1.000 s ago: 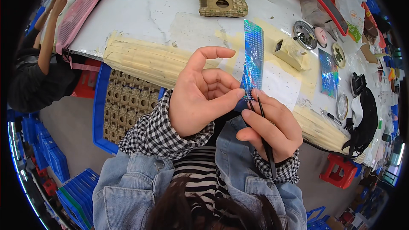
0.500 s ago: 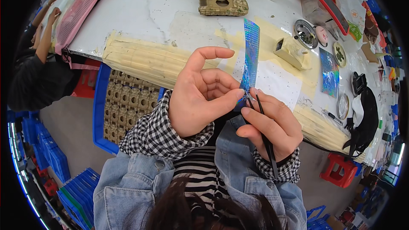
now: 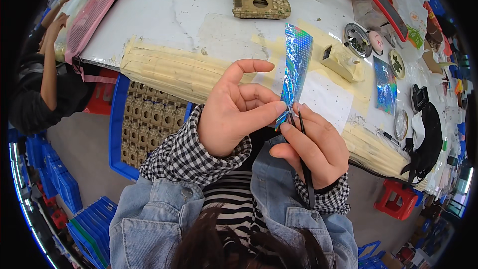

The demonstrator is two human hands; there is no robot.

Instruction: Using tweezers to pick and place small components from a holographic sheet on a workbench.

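Observation:
A shiny blue holographic strip with rows of small dots stands up between my hands, over the table's near edge. My left hand pinches its lower end between thumb and fingers. Black tweezers lie in my right hand, their tips at the strip's lower end beside my left thumb. Whether the tips grip anything is too small to tell. Behind the strip lies a white sheet sprinkled with tiny dark specks.
Camouflage-patterned shells stand at the back; more fill a blue crate below left. To the right are a cream block, a round metal dish, another holographic sheet and a black mask. A co-worker's arm shows at far left.
The strip has tilted and twisted, its top swinging to the right. My right hand and tweezers have shifted slightly left. The co-worker's arm at far left has moved.

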